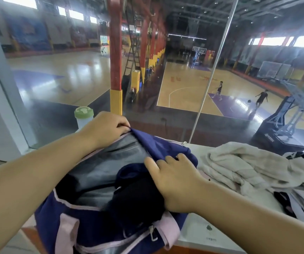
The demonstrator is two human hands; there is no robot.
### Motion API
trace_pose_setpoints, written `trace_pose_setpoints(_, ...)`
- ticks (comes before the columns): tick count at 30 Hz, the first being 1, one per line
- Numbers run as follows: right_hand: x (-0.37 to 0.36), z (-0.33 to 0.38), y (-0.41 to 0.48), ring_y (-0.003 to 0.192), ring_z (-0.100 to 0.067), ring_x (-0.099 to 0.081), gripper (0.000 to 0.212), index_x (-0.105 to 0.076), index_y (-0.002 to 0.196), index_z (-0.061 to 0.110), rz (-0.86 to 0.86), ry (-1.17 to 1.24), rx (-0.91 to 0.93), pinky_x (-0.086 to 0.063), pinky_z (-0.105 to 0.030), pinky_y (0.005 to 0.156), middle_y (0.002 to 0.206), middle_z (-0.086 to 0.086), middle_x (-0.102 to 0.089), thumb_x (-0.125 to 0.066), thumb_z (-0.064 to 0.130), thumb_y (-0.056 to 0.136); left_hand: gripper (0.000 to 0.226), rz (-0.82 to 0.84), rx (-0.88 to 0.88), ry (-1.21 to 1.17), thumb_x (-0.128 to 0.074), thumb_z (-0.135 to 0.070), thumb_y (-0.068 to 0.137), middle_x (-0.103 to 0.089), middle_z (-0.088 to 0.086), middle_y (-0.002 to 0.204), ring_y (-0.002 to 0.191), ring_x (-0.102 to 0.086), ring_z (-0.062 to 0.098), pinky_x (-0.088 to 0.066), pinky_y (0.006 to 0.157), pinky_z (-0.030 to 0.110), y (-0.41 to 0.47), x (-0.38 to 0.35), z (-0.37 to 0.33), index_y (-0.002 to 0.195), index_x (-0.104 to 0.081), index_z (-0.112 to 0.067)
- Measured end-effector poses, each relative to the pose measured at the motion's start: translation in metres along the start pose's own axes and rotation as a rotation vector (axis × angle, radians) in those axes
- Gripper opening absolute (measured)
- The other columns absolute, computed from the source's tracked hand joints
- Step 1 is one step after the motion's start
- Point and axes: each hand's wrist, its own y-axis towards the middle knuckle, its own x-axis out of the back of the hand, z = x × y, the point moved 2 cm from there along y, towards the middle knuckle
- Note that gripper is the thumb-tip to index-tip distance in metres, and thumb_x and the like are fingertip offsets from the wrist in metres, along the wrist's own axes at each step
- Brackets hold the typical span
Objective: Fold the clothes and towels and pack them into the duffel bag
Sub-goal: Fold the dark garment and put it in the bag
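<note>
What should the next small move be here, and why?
Probably push the dark garment deeper into the duffel bag with the right hand, which already rests on it, while the left hand holds the bag's far edge open. The white towel lies unfolded beside the bag.

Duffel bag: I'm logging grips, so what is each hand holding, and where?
Left hand pinches the duffel bag at its far opening edge. Right hand presses on the dark garment inside.
</note>
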Motion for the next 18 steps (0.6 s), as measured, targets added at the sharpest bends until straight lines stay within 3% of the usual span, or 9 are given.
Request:
trace_pose_setpoints(2,0.000,0.005,0.015,0.081,-0.032,-0.056,0.079,-0.008,0.128,0.011,0.016,0.018,-0.079,-0.027,-0.037,0.062,0.096,-0.011,-0.056,-0.062,0.025,0.074,0.016,-0.017,-0.041,0.016,-0.058,-0.022,0.090,-0.069,-0.005,0.089,0.086,-0.059,0.012,-0.038,0.078,0.022,-0.004,0.008,-0.005,0.093,-0.073,-0.018)
trace_pose_setpoints(6,-0.007,0.000,0.042,0.053,-0.021,-0.041,0.066,-0.021,0.123,0.006,0.081,0.156,-0.301,-0.022,-0.030,0.049,0.072,-0.001,-0.048,-0.061,0.027,0.075,0.014,-0.026,-0.106,0.051,-0.061,-0.020,0.088,-0.063,-0.007,0.083,0.083,-0.056,0.012,-0.037,0.076,0.021,-0.026,0.007,-0.007,0.093,-0.073,-0.016)
trace_pose_setpoints(9,-0.020,-0.005,0.049,0.053,-0.023,-0.044,0.084,-0.017,0.132,0.004,0.149,0.305,-0.441,-0.025,-0.028,0.047,0.066,0.000,-0.044,-0.067,0.035,0.071,0.011,-0.039,-0.134,0.082,-0.062,-0.020,0.087,-0.065,-0.003,0.087,0.083,-0.058,0.015,-0.045,0.079,0.029,-0.050,0.000,-0.004,0.089,-0.072,-0.017)
trace_pose_setpoints(12,-0.029,-0.006,0.046,0.064,-0.028,-0.051,0.097,-0.015,0.139,0.001,0.157,0.397,-0.523,-0.026,-0.028,0.045,0.073,-0.002,-0.048,-0.070,0.039,0.069,0.010,-0.003,-0.126,0.099,-0.061,-0.025,0.087,-0.057,-0.007,0.089,0.086,-0.054,0.012,-0.043,0.080,0.027,-0.082,-0.012,-0.004,0.088,-0.069,-0.020)
trace_pose_setpoints(15,-0.030,-0.007,0.047,0.069,-0.028,-0.052,0.096,-0.020,0.138,0.001,0.134,0.468,-0.587,-0.027,-0.028,0.044,0.085,-0.005,-0.054,-0.072,0.041,0.068,0.025,0.242,-0.057,0.224,-0.055,-0.041,0.088,-0.058,-0.005,0.100,0.095,-0.056,0.016,-0.045,0.083,0.031,-0.112,-0.041,-0.004,0.097,-0.065,-0.019)
trace_pose_setpoints(18,-0.022,-0.009,0.050,0.072,-0.028,-0.052,0.091,-0.030,0.126,0.001,0.122,0.590,-0.638,-0.028,-0.028,0.045,0.084,-0.005,-0.053,-0.076,0.047,0.063,0.040,0.603,0.147,0.351,-0.051,-0.057,0.085,-0.060,0.004,0.100,0.093,-0.058,0.023,-0.047,0.084,0.037,-0.132,-0.064,-0.003,0.084,-0.053,-0.017)
